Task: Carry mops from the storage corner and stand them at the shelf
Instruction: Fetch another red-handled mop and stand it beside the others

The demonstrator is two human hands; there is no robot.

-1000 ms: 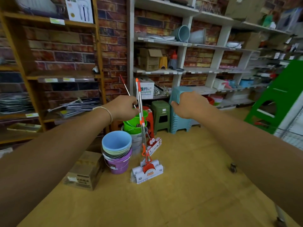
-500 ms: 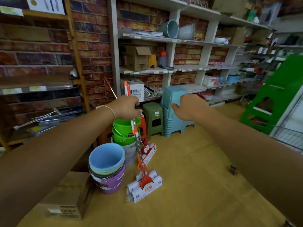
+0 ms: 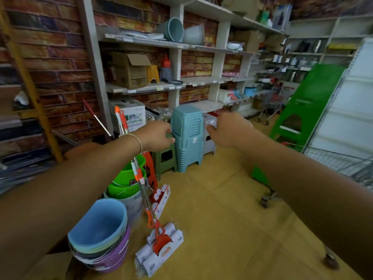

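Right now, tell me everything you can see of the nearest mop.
The mop has a thin metal pole with orange plastic fittings and an orange tip. Its orange bracket holds a white roller head wrapped in printed packaging, resting on the yellowish floor. It stands tilted, the pole leaning back toward the white shelf post beside the green buckets. Neither hand holds it.

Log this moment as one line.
left hand: off handle, holds nothing | right hand: holds nothing | mop: standing by buckets

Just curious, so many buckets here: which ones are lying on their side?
The two grey-blue buckets on the upper shelf lie tipped over; the green and blue-topped stacks on the floor stand upright.
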